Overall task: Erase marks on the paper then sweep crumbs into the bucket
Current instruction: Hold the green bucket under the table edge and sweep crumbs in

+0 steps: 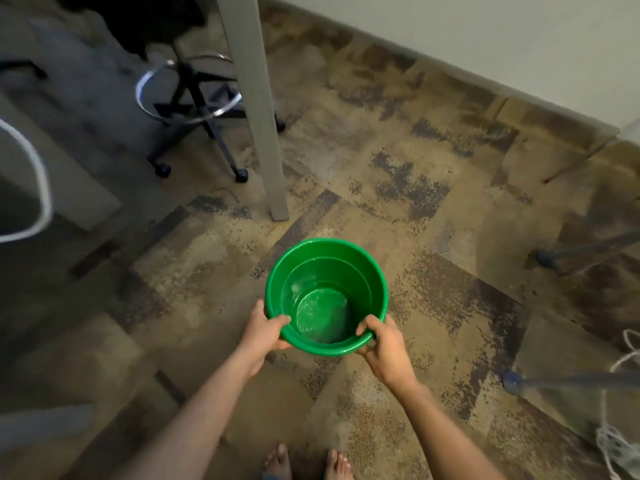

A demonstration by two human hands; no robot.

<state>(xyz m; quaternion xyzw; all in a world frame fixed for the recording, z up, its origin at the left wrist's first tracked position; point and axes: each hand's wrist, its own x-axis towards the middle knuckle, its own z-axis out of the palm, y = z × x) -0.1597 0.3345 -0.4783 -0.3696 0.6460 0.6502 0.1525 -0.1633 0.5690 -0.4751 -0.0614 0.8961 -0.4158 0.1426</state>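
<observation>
The round green plastic bucket [325, 296], judged light, rigid and slippery, is gripped at its near rim by left hand [265, 329] and right hand [382, 344], fingers curled over it.

You are reaching both bare forearms forward and down, converging from the lower edge of the view. Your left hand [265, 329] is gripping from the left side, thumb hooked over the top and lying inward, the other fingers wrapping underneath out of sight. Your right hand [382, 344] is gripping from the right, its curled fingers [367, 325] folding over the edge, knuckles facing up, wrist slightly bent. Your two bare feet [308, 462] are standing side by side between your arms.
</observation>
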